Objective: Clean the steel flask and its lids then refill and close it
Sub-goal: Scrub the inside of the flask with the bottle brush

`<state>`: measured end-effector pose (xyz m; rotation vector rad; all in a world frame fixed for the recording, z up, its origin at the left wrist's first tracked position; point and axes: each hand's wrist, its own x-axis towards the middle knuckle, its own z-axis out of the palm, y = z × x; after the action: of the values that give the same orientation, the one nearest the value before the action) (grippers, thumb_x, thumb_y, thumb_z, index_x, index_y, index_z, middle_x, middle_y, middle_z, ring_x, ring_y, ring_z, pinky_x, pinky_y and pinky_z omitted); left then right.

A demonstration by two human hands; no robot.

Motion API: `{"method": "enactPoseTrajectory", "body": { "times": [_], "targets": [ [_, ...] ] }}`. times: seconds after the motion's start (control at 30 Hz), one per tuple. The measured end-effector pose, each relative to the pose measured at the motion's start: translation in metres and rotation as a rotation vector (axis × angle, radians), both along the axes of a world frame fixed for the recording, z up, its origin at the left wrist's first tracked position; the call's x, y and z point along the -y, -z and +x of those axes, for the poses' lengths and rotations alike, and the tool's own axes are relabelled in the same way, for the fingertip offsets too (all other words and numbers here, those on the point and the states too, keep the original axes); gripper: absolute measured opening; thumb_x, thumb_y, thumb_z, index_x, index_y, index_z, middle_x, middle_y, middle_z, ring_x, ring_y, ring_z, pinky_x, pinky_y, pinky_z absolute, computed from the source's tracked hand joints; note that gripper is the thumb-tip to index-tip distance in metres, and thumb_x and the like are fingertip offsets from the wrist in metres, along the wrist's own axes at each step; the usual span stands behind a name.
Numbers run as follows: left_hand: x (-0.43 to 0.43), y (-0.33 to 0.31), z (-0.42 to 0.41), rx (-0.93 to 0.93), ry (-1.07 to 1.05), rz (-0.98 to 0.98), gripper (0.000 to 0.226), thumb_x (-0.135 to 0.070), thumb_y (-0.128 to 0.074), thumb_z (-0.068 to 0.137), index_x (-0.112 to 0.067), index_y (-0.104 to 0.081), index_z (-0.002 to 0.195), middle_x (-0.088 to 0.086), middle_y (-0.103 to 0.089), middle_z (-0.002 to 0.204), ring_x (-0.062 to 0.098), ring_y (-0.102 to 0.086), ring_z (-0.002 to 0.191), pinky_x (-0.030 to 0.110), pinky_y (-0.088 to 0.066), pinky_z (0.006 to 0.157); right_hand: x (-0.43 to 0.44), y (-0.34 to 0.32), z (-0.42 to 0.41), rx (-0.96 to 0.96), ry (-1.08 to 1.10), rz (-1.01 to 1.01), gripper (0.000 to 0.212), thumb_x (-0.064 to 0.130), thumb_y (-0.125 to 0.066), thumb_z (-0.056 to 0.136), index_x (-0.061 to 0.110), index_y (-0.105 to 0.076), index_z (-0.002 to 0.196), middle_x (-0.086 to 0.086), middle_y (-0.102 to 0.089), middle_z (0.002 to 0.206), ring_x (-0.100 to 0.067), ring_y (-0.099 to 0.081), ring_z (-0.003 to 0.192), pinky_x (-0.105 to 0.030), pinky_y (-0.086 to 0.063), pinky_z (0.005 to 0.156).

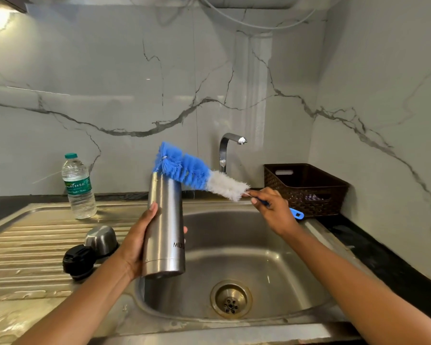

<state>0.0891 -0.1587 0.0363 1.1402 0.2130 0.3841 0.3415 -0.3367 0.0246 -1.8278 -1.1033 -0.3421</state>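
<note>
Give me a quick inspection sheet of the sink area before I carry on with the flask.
Surface: steel sink with a ribbed drainboard on its left.
Job's things: steel flask uncapped, held upright over the basin; bottle brush has its blue end at the flask's mouth, the rest outside; steel lid and black lid sit side by side on the drainboard.
Clutter: water bottle capped, upright at the drainboard's back; brown basket right of the sink.
Grips: left grip wraps the flask; right grip pinches the brush handle.
Cables: white hoses near the top of the wall.
Surroundings: tap, no water running; marble-patterned wall.
</note>
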Motion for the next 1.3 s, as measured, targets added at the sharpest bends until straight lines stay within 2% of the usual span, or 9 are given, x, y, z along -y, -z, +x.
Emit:
{"method": "enactPoseTrajectory", "body": {
  "times": [0.23,0.37,0.5,0.63,0.87,0.93,1.07,1.2,1.3],
  "targets": [
    [0.001,0.002,-0.001,-0.032,0.004,-0.003,0.103,-0.052,-0.091,0.023,-0.003,-0.060,0.107,0.025,-0.066,0.085,0.034,-0.067,0.065,0.039,-0.058,0.059,0.025,0.005,0.020,-0.035,0.071,-0.020,0.028,0.016,-0.057,0.093,0.030,-0.063,0.116,0.013,-0.050,0.086,-0.017,-0.047,0.098,-0.052,-0.036,0.096],
    [0.001,0.001,-0.001,0.002,-0.015,0.009,0.082,-0.054,-0.091,0.022,-0.008,-0.074,0.088,0.020,-0.067,0.080,0.033,-0.067,0.063,0.040,-0.058,0.057,0.009,-0.002,0.002,0.018,-0.027,0.014,0.033,0.016,-0.058,0.092,0.042,-0.056,0.112,0.017,-0.048,0.086,-0.015,-0.045,0.095,-0.051,-0.036,0.094],
    [-0.007,0.001,-0.002,0.065,-0.026,-0.028,0.083,-0.053,-0.089,0.039,-0.005,-0.069,0.104,0.023,-0.067,0.089,0.033,-0.067,0.068,0.041,-0.058,0.063,0.023,0.003,0.016,0.025,0.056,-0.005,0.031,0.016,-0.058,0.092,0.038,-0.058,0.113,0.014,-0.049,0.086,-0.013,-0.045,0.095,-0.053,-0.036,0.093],
    [-0.007,0.000,-0.003,0.115,0.013,-0.045,0.074,-0.049,-0.089,0.041,-0.006,-0.074,0.099,0.028,-0.067,0.094,0.034,-0.069,0.075,0.042,-0.058,0.067,0.028,0.003,0.020,0.021,0.070,0.041,0.034,0.015,-0.059,0.091,0.042,-0.055,0.111,0.017,-0.048,0.084,-0.014,-0.045,0.093,-0.054,-0.038,0.092],
    [-0.002,-0.004,-0.008,0.086,-0.064,-0.024,0.057,-0.052,-0.040,0.087,-0.001,-0.060,0.101,0.023,-0.067,0.075,0.030,-0.064,0.053,0.036,-0.057,0.048,0.003,-0.003,-0.004,0.035,-0.024,0.047,0.032,0.014,-0.058,0.092,0.037,-0.057,0.113,0.018,-0.047,0.084,-0.015,-0.045,0.094,-0.050,-0.039,0.092],
    [0.001,-0.006,-0.009,0.059,-0.044,-0.005,0.064,-0.059,-0.053,0.076,-0.001,-0.060,0.102,0.022,-0.067,0.075,0.029,-0.065,0.054,0.037,-0.057,0.049,0.016,0.000,0.006,0.007,0.012,0.032,0.032,0.014,-0.058,0.092,0.037,-0.055,0.114,0.016,-0.048,0.085,-0.016,-0.045,0.094,-0.051,-0.039,0.092],
    [0.000,-0.002,-0.005,-0.008,-0.025,0.008,0.099,-0.053,-0.091,0.023,-0.002,-0.062,0.103,0.023,-0.066,0.080,0.036,-0.066,0.060,0.043,-0.058,0.056,0.016,-0.004,0.006,0.009,-0.014,0.029,0.030,0.015,-0.057,0.092,0.031,-0.060,0.117,0.015,-0.049,0.088,-0.017,-0.045,0.096,-0.046,-0.038,0.094],
    [-0.001,0.000,-0.002,0.063,-0.032,-0.035,0.077,-0.049,-0.088,0.042,-0.004,-0.067,0.100,0.022,-0.067,0.081,0.036,-0.068,0.064,0.042,-0.058,0.059,0.004,-0.004,-0.002,0.015,-0.026,0.029,0.027,0.013,-0.058,0.092,0.019,-0.066,0.117,0.017,-0.048,0.085,-0.017,-0.046,0.096,-0.042,-0.039,0.092],
    [-0.005,0.001,-0.002,0.089,-0.012,-0.064,0.085,-0.049,-0.091,0.039,-0.003,-0.069,0.107,0.027,-0.065,0.094,0.039,-0.068,0.073,0.045,-0.058,0.066,0.021,-0.001,0.012,-0.004,0.028,0.027,0.029,0.012,-0.058,0.092,0.024,-0.063,0.118,0.010,-0.051,0.087,-0.019,-0.048,0.096,-0.040,-0.040,0.089]
  ]
}}
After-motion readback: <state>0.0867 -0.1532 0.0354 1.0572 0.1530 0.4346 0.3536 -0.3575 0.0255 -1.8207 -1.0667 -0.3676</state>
